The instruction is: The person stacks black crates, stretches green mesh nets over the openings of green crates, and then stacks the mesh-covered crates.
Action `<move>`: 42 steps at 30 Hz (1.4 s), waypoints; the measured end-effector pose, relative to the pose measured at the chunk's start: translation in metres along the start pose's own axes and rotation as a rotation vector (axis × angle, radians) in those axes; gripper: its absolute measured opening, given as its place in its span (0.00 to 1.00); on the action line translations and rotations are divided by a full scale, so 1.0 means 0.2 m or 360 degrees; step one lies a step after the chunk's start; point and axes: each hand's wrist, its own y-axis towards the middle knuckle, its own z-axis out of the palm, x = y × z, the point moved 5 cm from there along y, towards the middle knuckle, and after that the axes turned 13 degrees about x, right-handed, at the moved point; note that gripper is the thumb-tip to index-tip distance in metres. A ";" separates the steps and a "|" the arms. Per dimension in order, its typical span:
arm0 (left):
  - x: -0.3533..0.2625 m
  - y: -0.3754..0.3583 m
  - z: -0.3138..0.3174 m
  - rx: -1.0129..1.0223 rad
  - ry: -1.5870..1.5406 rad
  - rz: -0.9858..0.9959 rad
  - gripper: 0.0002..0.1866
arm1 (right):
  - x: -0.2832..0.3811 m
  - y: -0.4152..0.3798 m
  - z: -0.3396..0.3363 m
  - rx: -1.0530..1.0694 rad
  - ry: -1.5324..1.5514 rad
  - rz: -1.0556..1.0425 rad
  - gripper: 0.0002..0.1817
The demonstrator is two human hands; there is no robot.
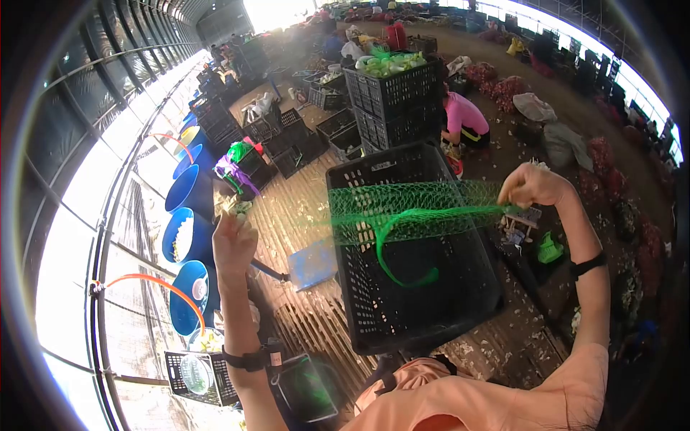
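Note:
A green mesh net is stretched sideways over a large black plastic crate. A loose green strand dangles from the net's middle into the crate. At the net's right end, my right hand has its fingers closed on the gathered mesh. My left hand is raised at the other side with curled, pinching fingers. The mesh blurs and fades towards that hand, so its grip on the end shows only faintly. Inside the crate I see dark slatted walls and a bare bottom.
Stacked black crates topped with green vegetables stand ahead. A person in a pink shirt crouches beside them. Blue barrels line the left wall. A blue dustpan-like scoop lies on the slatted floor. Red net sacks sit at right.

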 end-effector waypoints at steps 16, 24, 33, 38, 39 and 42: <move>0.18 0.23 -0.33 0.0612 0.0080 -0.0507 0.19 | -0.15 0.31 -0.42 -0.0655 0.0722 -0.0373 0.15; 0.33 0.54 -0.49 0.0093 -0.0058 -0.0472 0.17 | -0.30 0.51 -0.59 -0.0442 0.1214 -0.0694 0.14; 0.59 0.71 -0.98 -0.0117 -0.0602 -0.0483 0.21 | -1.01 0.83 -0.83 -0.0986 0.1877 -0.0339 0.14; 0.49 0.18 -0.83 -0.0052 0.0262 -0.1268 0.28 | -1.19 0.40 -0.60 -0.0858 0.1960 0.0284 0.18; 0.44 0.10 -0.86 -0.0135 -0.0194 -0.1260 0.29 | -1.06 0.30 -0.55 -0.0863 0.1960 0.0289 0.18; 0.32 -0.04 -0.46 -0.0038 0.0045 -0.1475 0.24 | -0.66 0.16 -0.30 -0.0534 0.1710 0.0418 0.20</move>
